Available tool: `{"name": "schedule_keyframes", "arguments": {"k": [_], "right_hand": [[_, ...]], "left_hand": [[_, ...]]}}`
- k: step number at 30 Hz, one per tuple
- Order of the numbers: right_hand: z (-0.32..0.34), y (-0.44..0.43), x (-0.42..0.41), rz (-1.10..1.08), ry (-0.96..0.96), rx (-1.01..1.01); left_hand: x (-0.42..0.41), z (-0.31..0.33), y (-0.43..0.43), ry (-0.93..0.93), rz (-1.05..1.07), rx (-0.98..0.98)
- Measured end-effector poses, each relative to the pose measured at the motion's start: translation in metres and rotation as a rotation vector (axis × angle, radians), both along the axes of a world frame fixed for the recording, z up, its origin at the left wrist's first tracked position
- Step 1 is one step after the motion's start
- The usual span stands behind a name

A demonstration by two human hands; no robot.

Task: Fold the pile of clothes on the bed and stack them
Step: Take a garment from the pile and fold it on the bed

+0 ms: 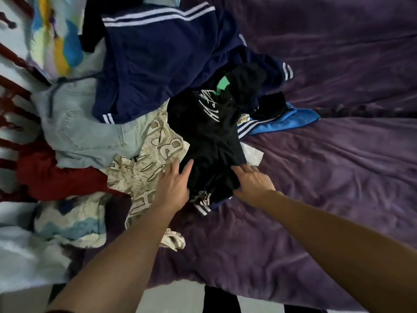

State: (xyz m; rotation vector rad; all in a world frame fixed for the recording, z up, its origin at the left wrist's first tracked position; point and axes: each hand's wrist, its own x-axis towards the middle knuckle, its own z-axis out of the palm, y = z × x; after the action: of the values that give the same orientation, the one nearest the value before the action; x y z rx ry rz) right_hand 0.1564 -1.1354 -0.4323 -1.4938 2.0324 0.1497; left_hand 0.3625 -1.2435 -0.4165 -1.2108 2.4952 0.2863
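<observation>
The pile of clothes [158, 64] was heaped along the left edge of the bed [338, 177], its far part cut off. A black shirt [209, 141] on the pile was flanked by both hands. The left hand [174, 184] was laid flat, fingers straight. The fingertips of the right hand [250, 181] were hidden in the cloth, so its grip could not be told.

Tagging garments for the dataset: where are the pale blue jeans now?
Head view, left of centre: the jeans lie partly under the navy striped top, with the red garment below them and the cream printed cloth to their right.
</observation>
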Motion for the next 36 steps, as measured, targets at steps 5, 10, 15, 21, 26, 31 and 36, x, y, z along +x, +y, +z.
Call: {"name": "schedule_keyframes", "arguments": {"k": [5,10,15,21,26,31,36], "right_hand": [[-0.047,-0.033,0.022,-0.490,-0.115,0.144],[-0.048,-0.026,0.034,-0.618,-0.140,-0.039],[0.001,0.028,-0.006,-0.741,-0.065,-0.199],[0.079,0.101,-0.089,-0.917,0.070,-0.358],[0.156,0.167,-0.145,-1.047,0.071,-0.543],[0.226,0.264,-0.200,-1.120,0.118,-0.669],[0.264,0.368,-0.250,-1.160,0.217,-0.689]], "left_hand": [[-0.003,-0.045,-0.035,0.039,-0.146,0.023],[0.003,-0.059,-0.038,0.134,-0.124,0.001],[-0.002,-0.023,-0.023,0.261,-0.041,0.008],[-0.052,0.054,0.013,0.452,0.014,0.008],[-0.124,0.127,0.063,0.647,-0.006,-0.005],[-0.175,0.185,0.146,0.736,-0.162,-0.027],[-0.232,0.204,0.244,0.754,-0.259,0.162]]}}
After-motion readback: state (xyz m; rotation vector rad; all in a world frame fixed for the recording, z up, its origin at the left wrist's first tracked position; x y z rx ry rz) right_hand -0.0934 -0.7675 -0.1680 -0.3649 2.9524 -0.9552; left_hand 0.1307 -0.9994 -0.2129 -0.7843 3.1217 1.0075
